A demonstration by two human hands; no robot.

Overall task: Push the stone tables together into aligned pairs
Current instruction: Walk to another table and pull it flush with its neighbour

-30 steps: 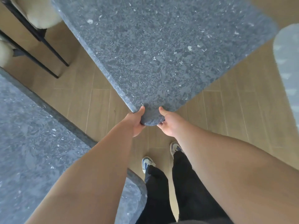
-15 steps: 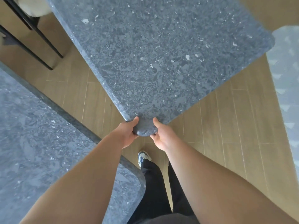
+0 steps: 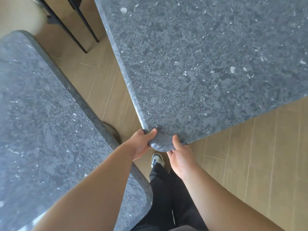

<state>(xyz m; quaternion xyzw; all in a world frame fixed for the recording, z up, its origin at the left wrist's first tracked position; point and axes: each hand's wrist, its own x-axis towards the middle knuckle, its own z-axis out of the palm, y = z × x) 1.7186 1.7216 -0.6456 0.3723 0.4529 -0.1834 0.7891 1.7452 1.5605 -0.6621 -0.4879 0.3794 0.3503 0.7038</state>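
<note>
My left hand (image 3: 141, 144) and right hand (image 3: 180, 157) both clamp the near corner of the right stone table (image 3: 200, 72), angled apart from the left stone table (image 3: 41, 122), so joining the 2 remains.

Counting it up: two grey speckled stone tables, one on the left (image 3: 41, 114) and one on the right (image 3: 200, 64). Two bare hands, left hand (image 3: 141, 144) and right hand (image 3: 180, 157). Just one sneaker (image 3: 157, 160) showing. Three thin black chair legs (image 3: 66, 25) up top.
</note>
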